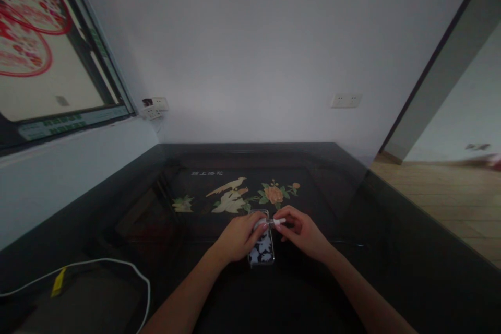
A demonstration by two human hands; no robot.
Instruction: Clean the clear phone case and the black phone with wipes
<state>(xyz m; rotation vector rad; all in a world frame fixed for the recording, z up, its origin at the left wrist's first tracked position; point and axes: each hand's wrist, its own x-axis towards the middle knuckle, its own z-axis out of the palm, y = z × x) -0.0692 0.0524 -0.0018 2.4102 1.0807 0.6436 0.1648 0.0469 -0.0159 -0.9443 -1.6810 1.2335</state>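
Observation:
A phone-shaped piece with a clear rim and a black-and-white leafy pattern, which looks like a phone case (261, 250), lies flat on the dark table (305, 292). Over its upper part, my left hand (243, 234) is closed, fingers and thumb pinching a small whitish thing whose kind I cannot make out. My right hand (303, 230), just to the right, pinches a short white stick-like piece (279, 221) between thumb and fingers. A thin section runs from that piece towards the left fingertips; whether the two are joined is unclear.
Inlaid birds and a flower (274, 194) decorate the glossy tabletop. A white cable (105, 260) with a yellow tag (58, 283) curves at the lower left. A wall with sockets (346, 100) stands behind the table, a window (47, 52) at the left.

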